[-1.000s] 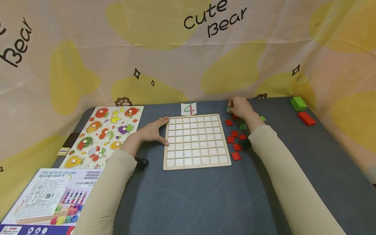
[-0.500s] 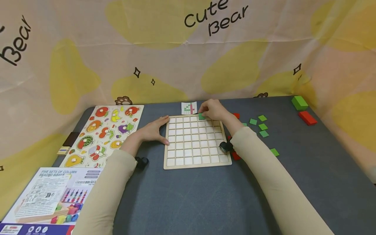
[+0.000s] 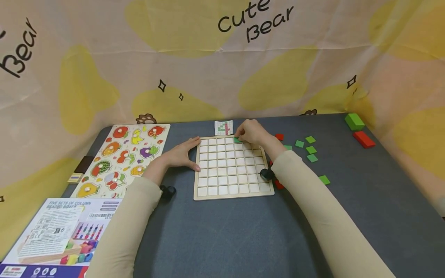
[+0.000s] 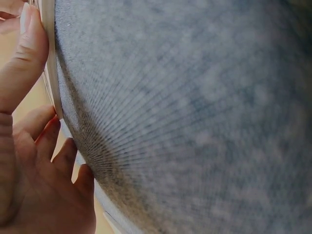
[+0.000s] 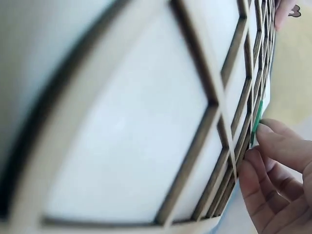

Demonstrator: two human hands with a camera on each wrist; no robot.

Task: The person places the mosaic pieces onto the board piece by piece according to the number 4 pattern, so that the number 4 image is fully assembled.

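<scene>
Both hands stay: right [image 3: 253,132] pinching green tile [image 3: 238,139] lower into board [image 3: 231,166], left [image 3: 180,153] flat

Evenly lit, bright and soft — only faint shadows under the sleeves on the table [image 3: 365,200]. Sharp through the head view, bowed slightly at the edges. Blurred and heavily warped up close — both wrist views.

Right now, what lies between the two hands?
In the head view, the grid board lies between the left hand and the right hand.
</scene>
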